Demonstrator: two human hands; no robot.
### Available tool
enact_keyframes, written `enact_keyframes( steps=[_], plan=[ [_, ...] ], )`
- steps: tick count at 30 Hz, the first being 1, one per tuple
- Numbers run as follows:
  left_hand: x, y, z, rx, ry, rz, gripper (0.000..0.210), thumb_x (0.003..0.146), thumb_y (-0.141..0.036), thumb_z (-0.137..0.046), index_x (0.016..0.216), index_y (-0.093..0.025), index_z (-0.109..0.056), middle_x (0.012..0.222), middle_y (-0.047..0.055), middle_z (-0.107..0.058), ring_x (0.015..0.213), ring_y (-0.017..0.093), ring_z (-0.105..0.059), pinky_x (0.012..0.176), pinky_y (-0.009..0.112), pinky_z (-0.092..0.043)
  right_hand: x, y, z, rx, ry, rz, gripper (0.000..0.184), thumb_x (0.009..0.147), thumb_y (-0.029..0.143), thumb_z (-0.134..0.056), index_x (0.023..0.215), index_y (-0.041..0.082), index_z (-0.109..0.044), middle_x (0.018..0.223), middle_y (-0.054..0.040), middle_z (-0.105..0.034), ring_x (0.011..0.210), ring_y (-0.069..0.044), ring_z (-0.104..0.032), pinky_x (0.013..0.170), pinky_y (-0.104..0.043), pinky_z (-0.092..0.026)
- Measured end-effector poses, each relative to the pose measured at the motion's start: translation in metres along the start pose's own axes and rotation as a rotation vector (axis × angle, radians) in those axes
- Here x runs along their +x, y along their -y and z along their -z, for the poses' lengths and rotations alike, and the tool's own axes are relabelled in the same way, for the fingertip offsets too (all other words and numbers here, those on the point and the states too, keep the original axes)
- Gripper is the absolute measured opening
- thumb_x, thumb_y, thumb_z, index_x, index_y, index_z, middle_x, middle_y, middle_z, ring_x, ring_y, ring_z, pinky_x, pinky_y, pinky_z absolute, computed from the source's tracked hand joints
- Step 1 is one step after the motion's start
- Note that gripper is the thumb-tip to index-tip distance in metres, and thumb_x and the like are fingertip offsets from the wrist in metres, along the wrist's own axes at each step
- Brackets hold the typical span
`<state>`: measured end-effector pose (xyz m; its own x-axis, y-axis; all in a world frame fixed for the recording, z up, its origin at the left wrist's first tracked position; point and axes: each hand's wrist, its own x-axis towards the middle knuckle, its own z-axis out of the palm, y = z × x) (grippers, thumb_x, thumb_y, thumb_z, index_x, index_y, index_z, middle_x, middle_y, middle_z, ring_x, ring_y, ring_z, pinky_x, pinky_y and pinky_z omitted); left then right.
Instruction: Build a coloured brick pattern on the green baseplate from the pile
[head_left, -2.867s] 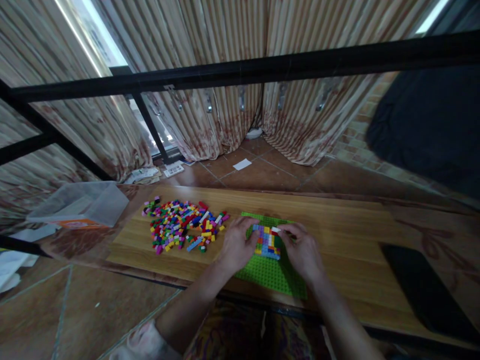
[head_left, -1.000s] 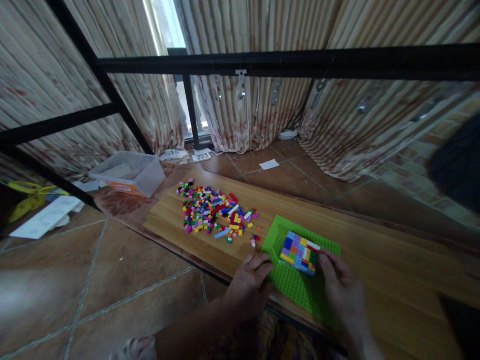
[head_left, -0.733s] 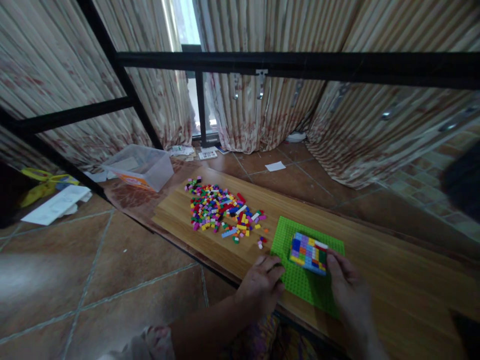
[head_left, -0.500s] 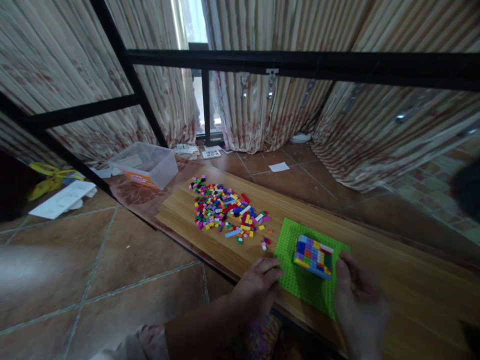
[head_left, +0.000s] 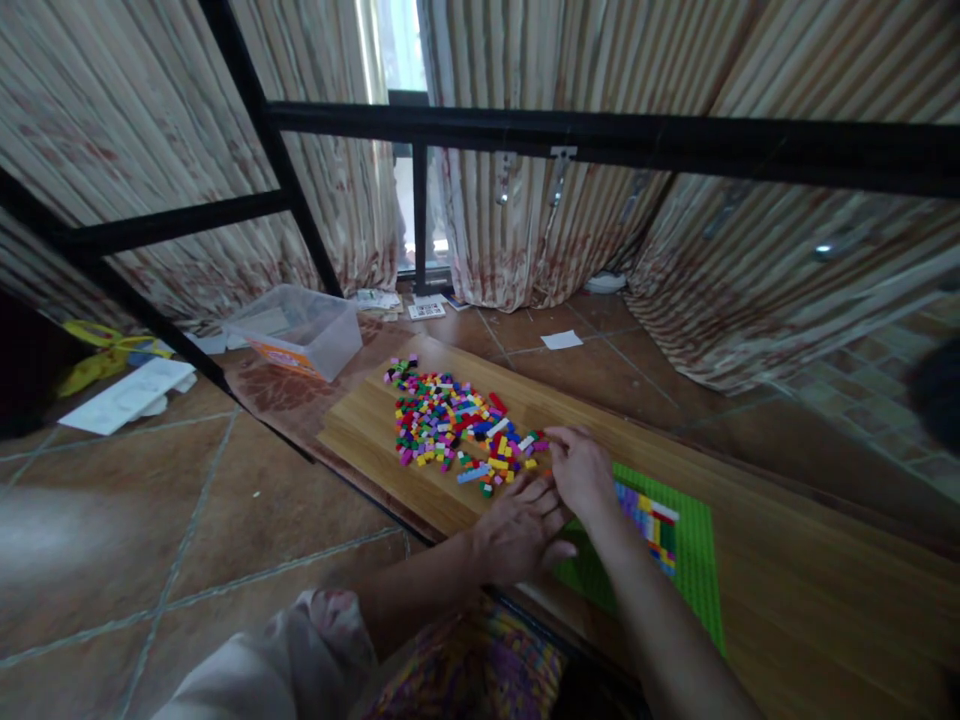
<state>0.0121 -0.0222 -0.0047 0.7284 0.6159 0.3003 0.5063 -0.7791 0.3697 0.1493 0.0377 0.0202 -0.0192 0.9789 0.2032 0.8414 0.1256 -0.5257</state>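
- Far left, by the dark frame, there's a yellow bag on the tiles, and a white panel beside it.
- Next, a clear tub with an orange label sits just beyond the board's left end.
- The loose bricks are heaped on the board, the heap's long axis running from the far left down toward the two hands.
- The left hand lies palm down between the heap and the plate, fingers nearly straight and a little parted; I can't see whether anything is under it.
- The right hand reaches across just beyond it, fingers bent, tips at the heap's right edge. It's the nearer hand, with the bricks to its left; I can't tell whether it pinches one.
- Behind that forearm, partly hidden, the build sits on the green plate.
- The wooden board runs on rightward under everything; striped curtains hang beyond.
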Motion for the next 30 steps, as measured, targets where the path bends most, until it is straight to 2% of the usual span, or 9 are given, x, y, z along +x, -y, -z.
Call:
enact_keyframes(
  steps=[4, 9, 13, 16, 19, 23, 26, 30],
  plan=[
    [-0.001, 0.009, 0.008, 0.029, 0.013, -0.008, 0.052, 0.094, -0.044, -0.051, 0.141, -0.021, -0.046, 0.144, 0.013, -0.05, 0.138, 0.028, -0.038, 0.115, 0.052, -0.025, 0.014, -0.007, -0.013, -0.01, 0.067, 0.018, 0.023, 0.08, 0.014, -0.053, 0.086, 0.024, -0.073, 0.088, -0.0041, -0.071, 0.082, -0.019, -0.064, 0.078, -0.031, -0.045],
    [-0.011, 0.015, 0.008, 0.054, 0.021, 0.062, 0.056, 0.092, -0.041, -0.053, 0.143, -0.018, -0.044, 0.146, 0.012, -0.049, 0.142, 0.028, -0.034, 0.117, 0.05, -0.024, 0.01, -0.008, -0.02, -0.002, 0.095, 0.013, 0.021, 0.082, 0.014, -0.054, 0.085, 0.024, -0.072, 0.088, -0.0028, -0.072, 0.081, -0.017, -0.064, 0.076, -0.028, -0.043],
    [-0.017, 0.017, 0.01, 0.069, 0.031, 0.126, 0.053, 0.093, -0.04, -0.052, 0.14, -0.015, -0.047, 0.146, 0.014, -0.049, 0.143, 0.029, -0.031, 0.117, 0.054, -0.023, 0.005, -0.002, -0.015, 0.007, 0.08, 0.003, 0.019, 0.086, 0.017, -0.053, 0.083, 0.023, -0.071, 0.087, -0.0048, -0.071, 0.081, -0.018, -0.064, 0.077, -0.029, -0.043],
    [-0.022, 0.018, 0.016, 0.078, -0.011, 0.189, 0.047, 0.093, -0.035, -0.052, 0.135, -0.014, -0.051, 0.145, 0.015, -0.05, 0.142, 0.031, -0.034, 0.115, 0.058, -0.025, -0.009, 0.005, -0.004, 0.038, 0.039, -0.013, 0.019, 0.089, 0.022, -0.051, 0.09, 0.022, -0.07, 0.092, -0.0064, -0.071, 0.085, -0.018, -0.064, 0.079, -0.03, -0.044],
    [-0.025, 0.013, 0.022, 0.052, -0.129, 0.247, 0.038, 0.092, -0.027, -0.052, 0.127, -0.015, -0.056, 0.141, 0.014, -0.054, 0.136, 0.031, -0.042, 0.111, 0.057, -0.033, -0.038, 0.011, 0.01, 0.299, -0.067, -0.079, 0.022, 0.091, 0.033, -0.051, 0.098, 0.022, -0.069, 0.098, -0.0061, -0.072, 0.089, -0.019, -0.065, 0.083, -0.032, -0.047],
    [-0.015, -0.009, 0.025, -0.101, -0.311, 0.311, 0.036, 0.092, -0.021, -0.05, 0.128, -0.018, -0.055, 0.128, 0.012, -0.061, 0.121, 0.025, -0.054, 0.104, 0.047, -0.046, -0.088, 0.011, 0.024, 0.692, -0.22, -0.304, 0.029, 0.084, 0.046, -0.059, 0.096, 0.021, -0.071, 0.095, -0.0064, -0.073, 0.087, -0.02, -0.066, 0.081, -0.034, -0.05],
    [0.001, -0.034, 0.022, -0.248, -0.28, 0.263, 0.036, 0.09, -0.021, -0.053, 0.126, -0.021, -0.056, 0.117, 0.008, -0.065, 0.11, 0.023, -0.059, 0.097, 0.041, -0.051, -0.115, 0.005, 0.03, 0.85, -0.318, -0.465, 0.032, 0.075, 0.049, -0.069, 0.09, 0.021, -0.072, 0.091, -0.0056, -0.074, 0.084, -0.02, -0.066, 0.077, -0.034, -0.051],
    [0.026, -0.058, 0.013, -0.347, -0.182, 0.194, 0.027, 0.088, -0.019, -0.058, 0.113, -0.024, -0.062, 0.109, 0.004, -0.068, 0.103, 0.021, -0.061, 0.093, 0.038, -0.051, -0.131, -0.009, 0.039, 0.99, -0.421, -0.578, 0.033, 0.066, 0.048, -0.076, 0.084, 0.02, -0.072, 0.084, -0.0046, -0.073, 0.079, -0.019, -0.065, 0.073, -0.033, -0.051]
  ],
)
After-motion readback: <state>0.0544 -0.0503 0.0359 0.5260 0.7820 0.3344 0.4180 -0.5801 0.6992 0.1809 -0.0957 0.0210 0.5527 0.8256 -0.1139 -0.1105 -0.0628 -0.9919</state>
